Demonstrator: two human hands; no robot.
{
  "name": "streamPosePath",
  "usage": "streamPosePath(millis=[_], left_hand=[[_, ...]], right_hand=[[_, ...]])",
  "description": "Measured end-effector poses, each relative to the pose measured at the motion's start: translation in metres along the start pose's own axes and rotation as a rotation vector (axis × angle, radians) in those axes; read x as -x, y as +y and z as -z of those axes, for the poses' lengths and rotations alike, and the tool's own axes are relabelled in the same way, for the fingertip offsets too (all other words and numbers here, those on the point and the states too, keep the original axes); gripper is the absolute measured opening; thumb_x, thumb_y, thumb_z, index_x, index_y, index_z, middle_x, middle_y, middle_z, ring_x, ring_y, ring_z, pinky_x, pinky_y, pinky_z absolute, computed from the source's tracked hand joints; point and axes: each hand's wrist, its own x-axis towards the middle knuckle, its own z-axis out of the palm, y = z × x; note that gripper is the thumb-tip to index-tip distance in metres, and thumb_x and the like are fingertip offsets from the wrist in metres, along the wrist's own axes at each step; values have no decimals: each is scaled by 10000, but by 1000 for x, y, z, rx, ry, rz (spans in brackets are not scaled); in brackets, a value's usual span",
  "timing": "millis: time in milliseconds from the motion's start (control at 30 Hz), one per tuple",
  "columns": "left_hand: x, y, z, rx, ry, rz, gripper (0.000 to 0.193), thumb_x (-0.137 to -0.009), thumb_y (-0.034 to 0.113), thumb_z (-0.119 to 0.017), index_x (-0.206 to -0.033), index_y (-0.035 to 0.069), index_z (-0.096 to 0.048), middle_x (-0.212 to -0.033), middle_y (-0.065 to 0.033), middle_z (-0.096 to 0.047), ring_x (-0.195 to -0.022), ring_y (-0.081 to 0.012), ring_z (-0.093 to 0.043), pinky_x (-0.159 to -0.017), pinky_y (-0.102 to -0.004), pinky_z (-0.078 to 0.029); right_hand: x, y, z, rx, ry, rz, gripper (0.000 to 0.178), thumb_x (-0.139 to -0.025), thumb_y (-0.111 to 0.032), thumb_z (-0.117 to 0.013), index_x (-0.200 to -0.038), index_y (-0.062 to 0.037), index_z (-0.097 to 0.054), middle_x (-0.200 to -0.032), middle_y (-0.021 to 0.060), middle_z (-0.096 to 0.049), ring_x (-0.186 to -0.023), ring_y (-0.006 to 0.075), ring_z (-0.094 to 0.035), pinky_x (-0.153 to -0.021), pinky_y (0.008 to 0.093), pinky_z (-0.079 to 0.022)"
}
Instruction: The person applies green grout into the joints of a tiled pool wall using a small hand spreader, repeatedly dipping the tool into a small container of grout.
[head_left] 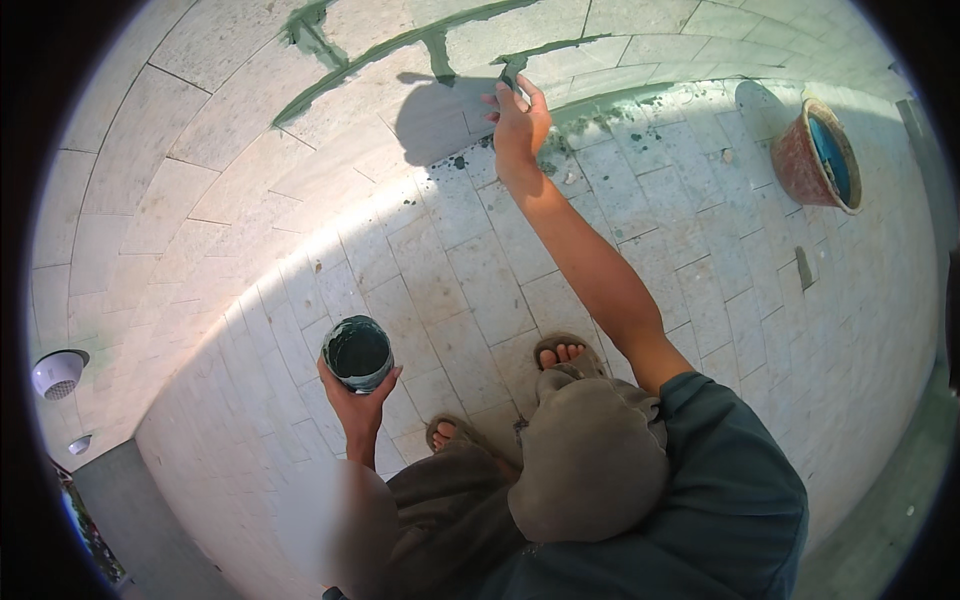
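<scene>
My left hand [352, 400] is wrapped round a round tub [373, 380] of dark green paste, its rim smeared. It is held upright above the floor in front of my feet. My right arm stretches far forward to the tiled wall [330, 175]. There my right hand [520, 125] pinches a small flat tool [513, 70], coated in green paste and partly hidden by the fingers, so its exact kind cannot be told. The tool touches the wall at a green paste line [560, 47] along a tile joint. More thick green paste [400, 47] covers joints to the left.
A worn reddish bucket [795, 165] with a blue inside stands at the right by the wall's foot. Green drips [640, 135] spot the tiled floor [480, 275] below the wall. White round fixtures [58, 375] are on the wall at far left.
</scene>
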Motion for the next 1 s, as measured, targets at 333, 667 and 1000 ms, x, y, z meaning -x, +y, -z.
streamPosePath(millis=[333, 667, 1000], left_hand=[[0, 1, -1, 74, 2, 24, 810, -636, 156, -920, -1260, 3, -427, -1144, -128, -560, -1053, -224, -571, -919, -359, -469], [4, -3, 2, 58, -12, 57, 823, -656, 101, -900, -1312, 16, -410, -1211, -119, -555, -1116, -219, -564, -975, -355, -460], [5, -2, -4, 65, -37, 74, 826, -656, 111, -902, -1312, 14, -410, -1211, -115, -561, -1122, -220, -563, -981, -361, -457]], right_hand=[[23, 31, 0, 353, -123, 201, 352, -901, -60, -638, -1223, 61, -568, -829, 116, -704, -659, 149, -691, -543, 245, -512], [-1, -1, 2, 154, 16, 172, 383, -914, -46, -642, -1267, 73, -550, -893, 109, -683, -715, 154, -681, -586, 251, -539], [21, 30, -12, 326, -114, 262, 378, -904, -32, -653, -1248, 107, -581, -883, 132, -709, -694, 133, -685, -569, 255, -562]])
